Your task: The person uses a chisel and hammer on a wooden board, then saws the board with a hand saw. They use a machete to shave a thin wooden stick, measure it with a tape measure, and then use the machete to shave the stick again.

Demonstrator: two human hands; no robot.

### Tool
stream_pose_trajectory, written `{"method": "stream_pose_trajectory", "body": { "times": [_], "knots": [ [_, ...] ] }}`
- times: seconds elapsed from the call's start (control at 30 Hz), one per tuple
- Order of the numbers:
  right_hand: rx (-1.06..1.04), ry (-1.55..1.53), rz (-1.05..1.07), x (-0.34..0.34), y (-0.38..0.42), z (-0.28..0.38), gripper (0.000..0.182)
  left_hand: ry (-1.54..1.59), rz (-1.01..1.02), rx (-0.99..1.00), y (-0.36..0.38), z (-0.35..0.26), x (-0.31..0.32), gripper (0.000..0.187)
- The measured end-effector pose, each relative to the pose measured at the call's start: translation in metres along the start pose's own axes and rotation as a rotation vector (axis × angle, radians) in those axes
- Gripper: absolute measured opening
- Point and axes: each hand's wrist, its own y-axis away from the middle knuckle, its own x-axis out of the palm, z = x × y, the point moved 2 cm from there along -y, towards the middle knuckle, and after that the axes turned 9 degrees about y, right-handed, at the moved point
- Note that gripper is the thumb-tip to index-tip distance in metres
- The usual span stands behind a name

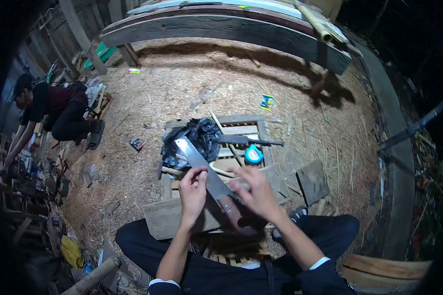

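A handsaw point(202, 167) with a shiny toothed blade and brown wooden handle point(235, 215) slants across my lap, blade pointing away. My left hand point(193, 194) pinches the blade's left edge about midway along. Beside the blade's right side is my right hand point(256, 192), slightly blurred, its fingers loosely bent and apart. Under the saw lies a wooden board point(170, 216). Just beyond, a black plastic bag point(204, 130), a dark long-bladed tool point(246, 140) and a turquoise tape measure point(253, 154) rest on a low slatted wooden stand point(243, 119).
A person point(59, 108) crouches at the left among clutter. A long wooden bench point(221, 29) spans the back, with a bamboo pole point(312, 22) on it. Wood shavings cover the ground point(182, 88). A flat board piece point(312, 183) lies right of the stand.
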Motion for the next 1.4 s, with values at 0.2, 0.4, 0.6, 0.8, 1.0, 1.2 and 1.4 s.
{"method": "stream_pose_trajectory", "body": {
  "times": [0.2, 0.4, 0.6, 0.8, 1.0, 1.2, 1.4],
  "knots": [
    [0.131, 0.268, -0.056, -0.019, 0.115, 0.040, 0.077, -0.032, 0.106, 0.108, 0.033, -0.032, 0.069, 0.013],
    [0.386, 0.352, -0.232, -0.023, 0.168, 0.014, 0.063, -0.052, 0.275, 0.148, 0.059, -0.021, 0.140, 0.031],
    [0.526, 0.262, -0.257, -0.039, 0.193, 0.001, 0.056, -0.138, 0.563, 0.173, 0.076, -0.001, 0.143, 0.090],
    [0.587, 0.158, -0.279, -0.044, 0.204, -0.012, 0.048, -0.922, 0.724, 0.629, 0.064, 0.030, 0.104, 0.100],
    [0.580, 0.144, -0.253, -0.036, 0.208, -0.005, 0.050, -1.033, 0.771, 0.668, 0.043, 0.044, 0.109, 0.091],
    [0.568, 0.167, -0.278, -0.031, 0.203, -0.007, 0.051, -0.980, 0.734, 0.672, 0.043, 0.048, 0.112, 0.086],
    [0.574, 0.230, -0.263, -0.026, 0.195, -0.007, 0.051, -0.965, 0.676, 0.628, 0.052, 0.055, 0.116, 0.083]
  ]
}}
